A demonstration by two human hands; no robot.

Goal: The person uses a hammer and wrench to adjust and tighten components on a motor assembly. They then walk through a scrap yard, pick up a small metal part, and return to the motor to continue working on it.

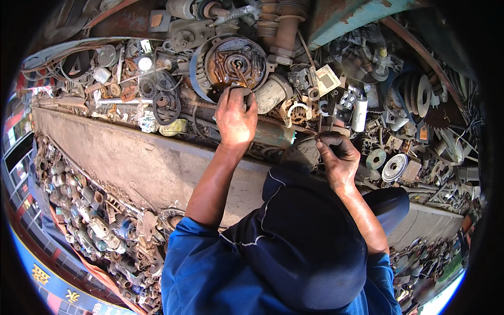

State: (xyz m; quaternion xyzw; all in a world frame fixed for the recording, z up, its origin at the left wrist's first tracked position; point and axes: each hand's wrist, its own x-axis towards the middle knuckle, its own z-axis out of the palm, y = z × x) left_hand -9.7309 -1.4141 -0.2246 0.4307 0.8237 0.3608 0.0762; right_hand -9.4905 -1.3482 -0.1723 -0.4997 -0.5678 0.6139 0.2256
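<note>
Dark cap [310, 241] nearest; past the ledge's [131, 163] edge, left hand [236, 115] meets the tub [197, 71], grip unclear; right hand [338, 160] pinches a rod [319, 124], best steadied lightly.

An open-air used-parts stall or scrapyard, which of the two is unclear; greasy machine parts [100, 226] lie heaped on both sides of a long steel beam [131, 157]; among them sit a round metal housing [197, 79] holding rusty hardware [223, 59] and a grooved pulley [423, 95]; sunlight falls across everything; a blue signboard [52, 278] shows at lower left.
</note>
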